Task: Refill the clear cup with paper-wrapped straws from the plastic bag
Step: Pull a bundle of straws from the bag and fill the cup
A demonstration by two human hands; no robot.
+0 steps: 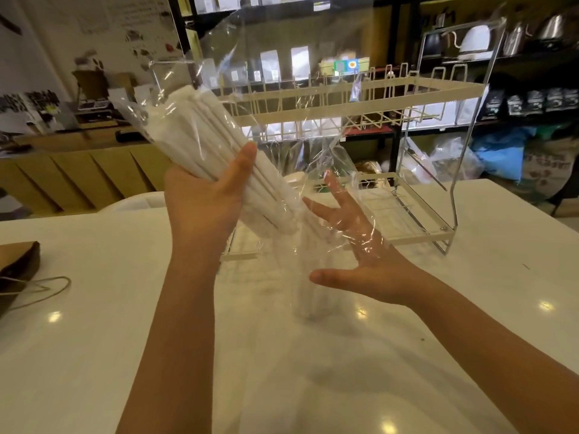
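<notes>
While the left hand (203,195) held a grip around the straws (200,133) above the white surface (94,339), the right hand (360,255) was spread wide under the plastic bag (282,89).

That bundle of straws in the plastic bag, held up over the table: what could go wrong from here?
1. The left hand holds the straws through slippery film; its grip could slide and the tilted bundle drop.
2. The right hand is open, under loose plastic bag, so nothing steadies the lower ends.
3. The clear cup stands right below; falling straws might knock it over.
</notes>
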